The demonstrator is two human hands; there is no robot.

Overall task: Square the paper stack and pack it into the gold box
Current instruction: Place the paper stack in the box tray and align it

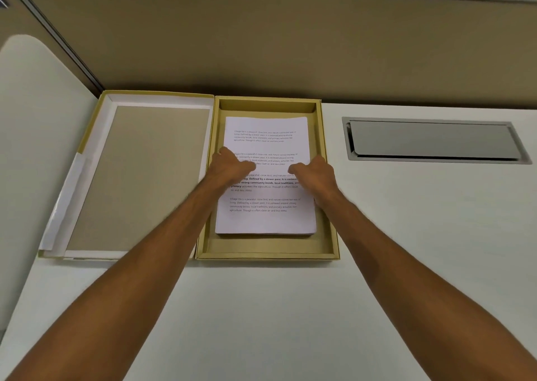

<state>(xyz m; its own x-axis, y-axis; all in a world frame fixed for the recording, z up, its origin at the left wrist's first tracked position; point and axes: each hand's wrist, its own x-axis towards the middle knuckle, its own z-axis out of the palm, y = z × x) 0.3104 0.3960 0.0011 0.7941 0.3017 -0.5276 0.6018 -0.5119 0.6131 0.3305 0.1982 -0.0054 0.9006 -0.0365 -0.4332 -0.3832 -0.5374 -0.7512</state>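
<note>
Centre of frame: the gold box (pixel 203 244) is sitting open on the white counter (pixel 261 308), its far wall close to the tan partition (pixel 261 46). The paper stack (pixel 266 220) is lying flat inside the box, printed side up, edges looking even; bare box floor is showing along the near and far ends, with narrower strips at the sides.

You are reaching both forearms in from the bottom of the frame. Your left hand (pixel 229 167) is resting on the stack's left edge, fingers curled under in a loose fist, knuckles down on the top sheet. Your right hand (pixel 315 174) is doing the same at the right edge, fingers curled, pressing on the paper. Neither hand is pinching anything visible; the fingertips are hidden, so you cannot tell whether any are tucked under the sheets.

Left of centre: the lid (pixel 139 177) is lying inside-up, touching the box's left wall.

Right of frame: a grey cable hatch (pixel 430 139) is sitting flush in the counter.
</note>
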